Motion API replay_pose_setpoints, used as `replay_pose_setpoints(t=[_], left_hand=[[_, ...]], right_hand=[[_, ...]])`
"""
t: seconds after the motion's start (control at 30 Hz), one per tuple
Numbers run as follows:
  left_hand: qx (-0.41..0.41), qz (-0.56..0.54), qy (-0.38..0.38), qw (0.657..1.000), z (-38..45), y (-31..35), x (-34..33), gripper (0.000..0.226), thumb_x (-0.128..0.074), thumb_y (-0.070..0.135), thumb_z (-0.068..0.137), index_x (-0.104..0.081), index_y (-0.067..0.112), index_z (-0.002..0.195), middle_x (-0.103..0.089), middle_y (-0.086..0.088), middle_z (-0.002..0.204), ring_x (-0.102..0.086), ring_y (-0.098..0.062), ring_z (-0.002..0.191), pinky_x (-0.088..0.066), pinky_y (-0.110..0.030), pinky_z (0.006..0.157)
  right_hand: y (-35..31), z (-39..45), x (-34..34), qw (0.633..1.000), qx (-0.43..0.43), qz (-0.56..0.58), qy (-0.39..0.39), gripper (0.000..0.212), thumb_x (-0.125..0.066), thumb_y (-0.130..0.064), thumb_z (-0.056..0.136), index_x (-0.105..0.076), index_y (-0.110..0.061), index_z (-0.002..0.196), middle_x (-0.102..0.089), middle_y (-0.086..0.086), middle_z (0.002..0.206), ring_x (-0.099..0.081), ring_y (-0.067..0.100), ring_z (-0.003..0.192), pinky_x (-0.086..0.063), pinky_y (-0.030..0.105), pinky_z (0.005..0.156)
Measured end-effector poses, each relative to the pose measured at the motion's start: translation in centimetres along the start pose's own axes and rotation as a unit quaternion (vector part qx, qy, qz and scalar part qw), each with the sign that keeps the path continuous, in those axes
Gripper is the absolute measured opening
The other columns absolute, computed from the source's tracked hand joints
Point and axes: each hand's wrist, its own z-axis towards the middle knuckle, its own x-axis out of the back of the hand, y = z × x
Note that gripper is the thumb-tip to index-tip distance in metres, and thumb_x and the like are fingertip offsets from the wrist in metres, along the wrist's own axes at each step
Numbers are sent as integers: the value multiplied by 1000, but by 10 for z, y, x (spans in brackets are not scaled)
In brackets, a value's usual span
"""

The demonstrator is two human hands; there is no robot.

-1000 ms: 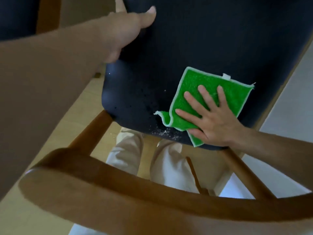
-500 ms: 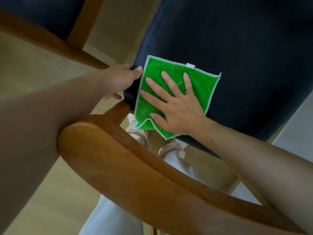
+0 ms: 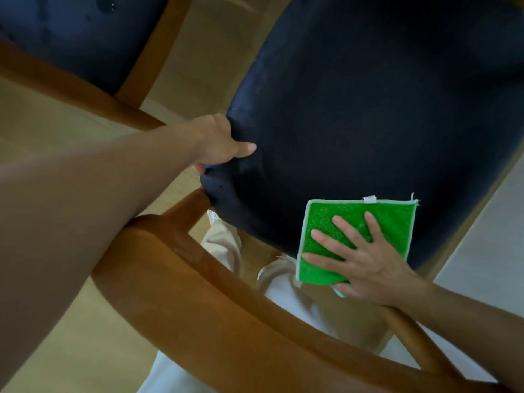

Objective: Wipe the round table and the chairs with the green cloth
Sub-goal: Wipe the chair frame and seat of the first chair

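A: Where's the green cloth [image 3: 357, 222] rn?

B: On the dark chair seat [image 3: 368, 109], near its front-right edge. Right hand [image 3: 365, 262] lies flat on it, fingers spread, palm down, not clenched. Cloth's near corner is hidden under the palm, w/ a bit hanging past the seat edge.

A: Left hand [image 3: 218, 143]?

B: Gripping the seat's left edge. I see the thumb on top; the other fingers wrap under, out of sight.

A: The chair itself?

B: Only part of it. The curved wooden backrest [image 3: 198, 293] crosses the foreground, blurry and cut off at the bottom. Seat's far end runs off frame.

A: Anything else?

B: A second chair [image 3: 71, 38] top left, cropped. Pale trousers [image 3: 224, 245] below the seat, feet not visible. I can't see the round bench.
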Motion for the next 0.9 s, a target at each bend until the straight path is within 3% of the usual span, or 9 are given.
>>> replay_pose_setpoints(t=[0.13, 0.27, 0.4, 0.47, 0.57, 0.67, 0.73, 0.83, 0.9], left_hand=[[7, 0, 15, 1000, 2, -3, 0, 65, -64, 52, 82, -48, 8, 127, -61, -15, 117, -65, -35, 92, -58, -45, 76], [-1, -102, 32, 994, -3, -10, 0, 42, -62, 39, 89, -52, 23, 126, -60, -2, 122, -60, -26, 104, -55, -37, 68], [16, -141, 15, 990, -17, -20, 3, 36, -53, 33, 96, -48, 33, 132, -57, 7, 122, -54, -19, 110, -47, -31, 62], [22, -136, 12, 990, -21, -19, 4, 38, -48, 30, 98, -45, 29, 136, -54, 4, 131, -52, -21, 116, -47, -30, 61], [31, -170, 45, 984, -21, -12, 5, 33, -38, 36, 101, -52, 21, 128, -59, -3, 123, -57, -21, 104, -45, -30, 61], [44, -205, 60, 976, -20, -11, 5, 40, -31, 45, 101, -53, 17, 121, -61, -5, 113, -58, -21, 96, -43, -33, 64], [49, -223, 62, 972, -21, -15, 4, 35, -32, 41, 102, -53, 20, 119, -61, -4, 110, -57, -18, 93, -42, -33, 64], [65, -253, 64, 963, -19, -19, 4, 35, -32, 39, 102, -55, 21, 121, -61, -2, 107, -57, -17, 92, -42, -37, 72], [73, -254, 63, 962, -17, -20, 4, 45, -28, 48, 101, -55, 20, 123, -61, -2, 112, -56, -19, 97, -41, -41, 78]], right_hand=[[-9, 52, 15, 997, -43, 30, 61, 94, -70, -63, 65, -33, -36, 147, -30, 1, 156, -30, 41, 138, -20, 76, 100], [15, 111, 37, 980, -152, 66, 108, 71, -37, -60, 86, -23, -34, 151, -11, -4, 158, -24, 35, 144, -12, 70, 107], [90, 157, 55, 901, -383, 146, 140, 65, -26, -59, 93, -13, -37, 152, -6, -2, 163, -5, 32, 148, -5, 68, 110], [101, 166, 60, 874, -437, 159, 141, 66, -23, -59, 93, -13, -34, 153, -6, 2, 163, -3, 35, 148, -5, 69, 109], [51, 152, 50, 921, -361, 97, 114, 70, -25, -63, 92, -15, -31, 153, -8, 8, 163, -6, 43, 146, -7, 71, 108], [-22, 102, 27, 989, -114, 57, 78, 74, -43, -65, 85, -24, -36, 151, -10, 5, 161, -13, 43, 145, -8, 71, 108], [-31, 80, 16, 998, 1, 36, 47, 75, -56, -62, 79, -32, -40, 146, -15, -2, 161, -17, 38, 144, -7, 67, 109], [-1, 96, 24, 996, 28, 47, 74, 60, -45, -55, 84, -39, -42, 143, -23, -8, 157, -26, 27, 144, -10, 60, 111], [37, 125, 39, 992, -58, 51, 99, 60, -33, -55, 88, -32, -41, 146, -19, -6, 157, -25, 27, 144, -12, 60, 112]])
